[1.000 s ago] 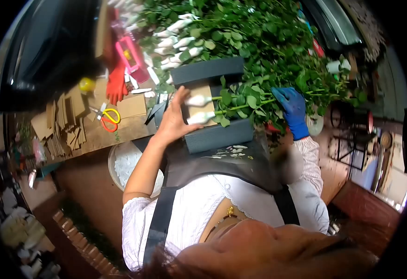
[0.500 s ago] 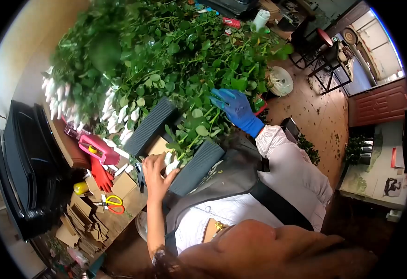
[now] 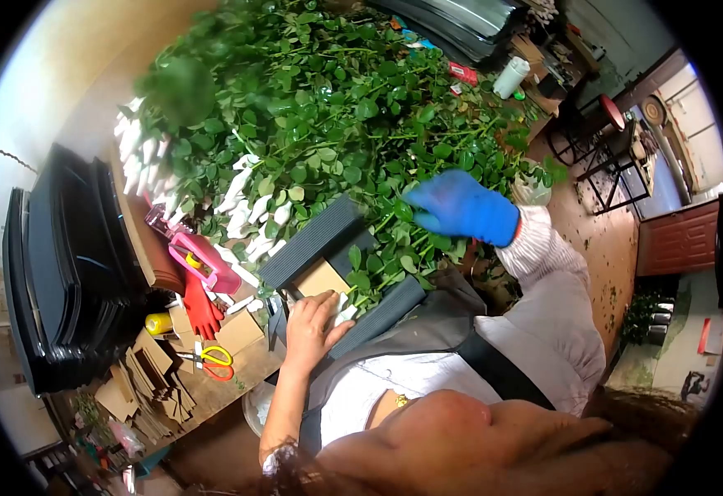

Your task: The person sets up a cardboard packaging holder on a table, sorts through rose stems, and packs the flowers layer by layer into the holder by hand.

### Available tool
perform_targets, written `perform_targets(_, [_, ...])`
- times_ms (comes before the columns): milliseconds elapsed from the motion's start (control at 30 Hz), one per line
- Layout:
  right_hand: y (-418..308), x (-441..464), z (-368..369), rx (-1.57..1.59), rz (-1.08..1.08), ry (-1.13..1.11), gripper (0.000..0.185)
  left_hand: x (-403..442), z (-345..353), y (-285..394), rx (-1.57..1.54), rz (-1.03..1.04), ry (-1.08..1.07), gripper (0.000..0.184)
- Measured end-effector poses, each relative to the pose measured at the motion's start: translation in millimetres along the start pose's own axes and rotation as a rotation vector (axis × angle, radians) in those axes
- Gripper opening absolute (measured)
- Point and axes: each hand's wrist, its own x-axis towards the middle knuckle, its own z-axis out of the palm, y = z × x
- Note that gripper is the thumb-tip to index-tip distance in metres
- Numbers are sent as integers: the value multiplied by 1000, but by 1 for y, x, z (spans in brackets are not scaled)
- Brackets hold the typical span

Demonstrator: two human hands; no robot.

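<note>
My bare left hand (image 3: pixel 313 332) is at the lower end of a folded dark corrugated sheet (image 3: pixel 312 242). Its fingers and thumb curve around white-wrapped flower heads (image 3: pixel 345 309), partly hidden by the hand. Leafy stems (image 3: pixel 382 266) run from these heads up and right, between the two raised sides of the sheet. A piece of brown cardboard (image 3: pixel 322 279) lies inside the fold. My right hand (image 3: pixel 465 207), in a blue glove, is over the leaves farther up the stems. Motion blurs its fingers, so their grip is unclear.
A big heap of leafy stems (image 3: pixel 320 107) with white-wrapped heads (image 3: pixel 142 161) covers the table. Leftward are a pink-handled container (image 3: pixel 213 264), a red glove (image 3: pixel 202 307), scissors (image 3: pixel 214 361), cardboard pieces (image 3: pixel 151 372) and stacked black sheets (image 3: pixel 72 264). A white bottle (image 3: pixel 511 77) stands at the back.
The view has shifted, so the scene sits farther right. My right hand has turned and its fingers have drawn in over the leaves. My left hand stays at the white-wrapped heads.
</note>
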Motion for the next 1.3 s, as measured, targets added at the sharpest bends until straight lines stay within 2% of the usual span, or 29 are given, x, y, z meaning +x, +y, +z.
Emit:
perform_targets(67, [5,59,-13,-19,17,290,39,-1,1,-3,-36,-9,-16,52])
perform_targets(133, [23,131,-2,-93,177,350,28,0,0,-4,-40,-6,-30,52])
perform_targets(200, [50,187,32,-369,426,166,22,0,1,-6,-53,-1,-30,51])
perform_targets(300, [82,231,60,-277,474,-93,23,0,0,-6,-80,-22,-37,50])
perform_targets(400, [67,196,-2,-1,465,389,21,1,6,-8,-125,-33,-2,50])
perform_targets(433, [77,184,-1,96,250,808,12,0,6,-10,-133,-36,-4,50])
perform_targets(467, [87,179,-4,48,91,1087,12,-1,7,-10,-138,-39,-8,50])
perform_targets(533, [109,188,25,-9,74,1062,20,-1,6,-9,-142,-45,-6,50])
perform_targets(567, [115,197,55,221,78,982,27,0,5,-8,-145,-49,-6,50])
perform_targets(633, [113,170,84,579,5,624,30,1,4,-9,-154,-52,-1,49])
perform_targets(667, [114,168,108,443,-140,613,29,1,3,-8,-159,-56,0,47])
perform_targets(700, [115,162,120,124,-74,164,34,0,3,-8,-167,-61,2,46])
perform_targets(733, [115,162,144,107,-197,79,33,-2,3,-9,-156,-82,-14,44])
perform_targets(800, [100,150,149,-15,-183,-89,24,-7,5,-12,-137,-119,-54,40])
perform_targets(900, [70,128,79,-225,95,-157,35,-1,9,-10,-160,-121,35,26])
perform_targets(967, [46,111,-2,-161,240,-287,40,-1,11,-8,-154,-127,65,24])
perform_targets(1067, [41,101,-13,12,-11,432,40,2,13,-5,-166,-144,104,24])
perform_targets(1133, [36,138,-2,-180,-305,879,38,0,14,-2,-209,-203,106,23])
perform_targets(1200, [64,184,52,-245,-409,870,38,0,17,-5,-217,-183,116,21])
perform_targets(1233, [65,196,55,-273,-465,866,38,-1,18,-5,-224,-187,111,21])
perform_targets(1300, [63,218,43,-259,-183,363,40,-2,19,-6,-235,-194,113,19])
